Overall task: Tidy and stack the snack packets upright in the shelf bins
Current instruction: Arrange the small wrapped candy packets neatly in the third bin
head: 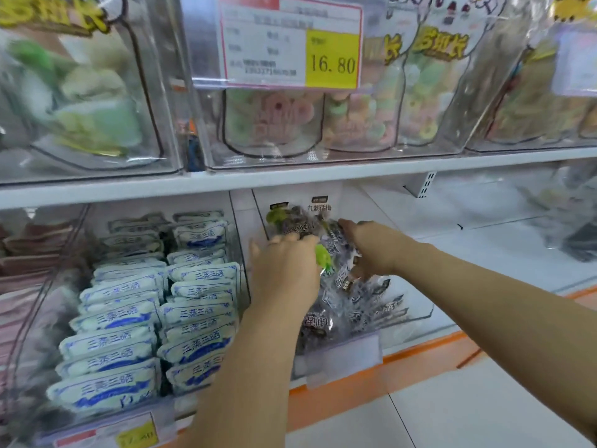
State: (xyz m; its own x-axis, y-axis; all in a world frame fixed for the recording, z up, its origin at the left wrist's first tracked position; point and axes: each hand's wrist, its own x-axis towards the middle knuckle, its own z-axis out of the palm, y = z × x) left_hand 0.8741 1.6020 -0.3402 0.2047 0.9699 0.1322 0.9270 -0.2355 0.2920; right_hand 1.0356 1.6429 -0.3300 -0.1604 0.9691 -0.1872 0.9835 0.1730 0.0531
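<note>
my left hand (284, 270) lies near-straight on the dark snack packets (352, 305). my right hand (371, 250) curls round some, gripping, inside the clear bin (416, 305). bare white shelf (484, 247) opens rightward. blue-white packets (200, 305) crowd the left edge, reading 三蒸三晒. rear packs (319, 208) read 九制话梅. price tag (332, 59): 16.80.

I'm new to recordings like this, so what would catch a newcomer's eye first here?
First, the bright yellow price tag reading 16.80, top centre. Then the left hand and right hand, mid-frame, handling dark, clear-wrapped snack packets in a clear plastic bin. Lower left, white-and-blue packets stand in neat rows.
</note>
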